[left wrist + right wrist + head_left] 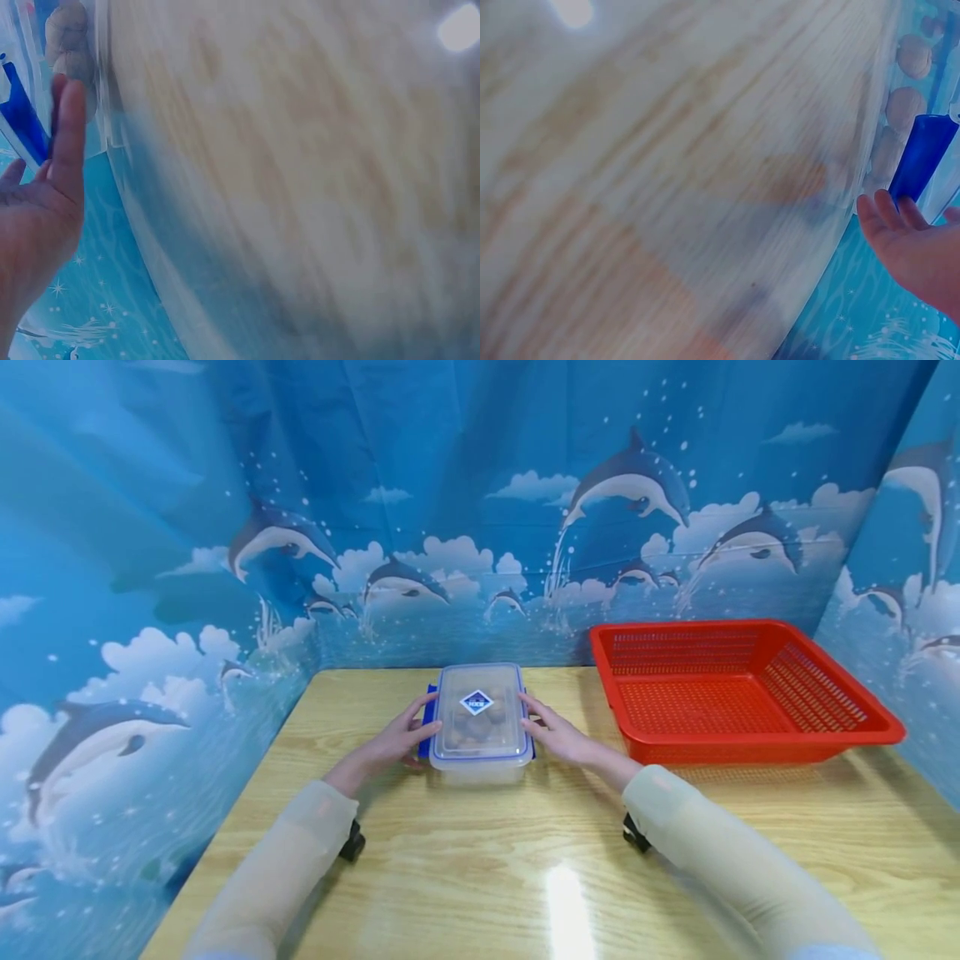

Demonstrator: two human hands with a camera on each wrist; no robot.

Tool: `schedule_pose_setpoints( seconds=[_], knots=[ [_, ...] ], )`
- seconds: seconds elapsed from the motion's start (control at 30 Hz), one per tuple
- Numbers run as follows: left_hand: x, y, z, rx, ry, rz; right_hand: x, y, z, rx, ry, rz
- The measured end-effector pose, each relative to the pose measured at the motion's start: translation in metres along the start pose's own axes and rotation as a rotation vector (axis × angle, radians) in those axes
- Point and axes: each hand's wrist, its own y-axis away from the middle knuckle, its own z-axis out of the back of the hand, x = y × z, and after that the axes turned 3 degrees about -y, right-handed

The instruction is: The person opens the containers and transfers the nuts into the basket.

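**Between both hands: working the side clips of the box**

Between the two hands, seen from the head, a clear box [480,727] with a blue-rimmed lid is sitting on the table [525,860]. The left hand [393,745] is lying against its left side, fingers stretched toward the blue clip [426,727]; the right hand [558,739] is mirroring it on the right side, fingers straight and touching the lid edge. A red basket [738,693] is standing well apart, beyond the right hand.

Left wrist view: the left hand [37,217] is lying flat, its fingers [69,135] extended alongside the clip [22,120], not curling round it. Round brown pieces are showing through the wall.

Right wrist view: the right hand [915,247] is reaching with fingertips [889,210] touching the lower end of its clip [922,154], spread rather than pinching.

Doing this well probably means working both clips evenly, keeping the box steady so it is not sliding, and pushing at the clip ends rather than the lid.
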Motion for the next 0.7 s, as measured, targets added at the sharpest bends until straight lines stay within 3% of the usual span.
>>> schedule_pose_setpoints(
  seconds=[0.2,0.5,0.7],
  knots=[
    [0.0002,-0.0025,0.0027,0.005,-0.049,0.007,-0.0006,-0.0006,0.0009,0.003,-0.023,0.011],
    [-0.0033,0.0002,0.0023,-0.016,-0.139,-0.034,0.0002,-0.0027,0.0033,-0.025,-0.016,-0.026],
    [0.0008,-0.0016,0.0011,-0.012,-0.146,-0.076,0.0000,-0.0034,0.0020,-0.018,-0.070,-0.078]
  ],
)
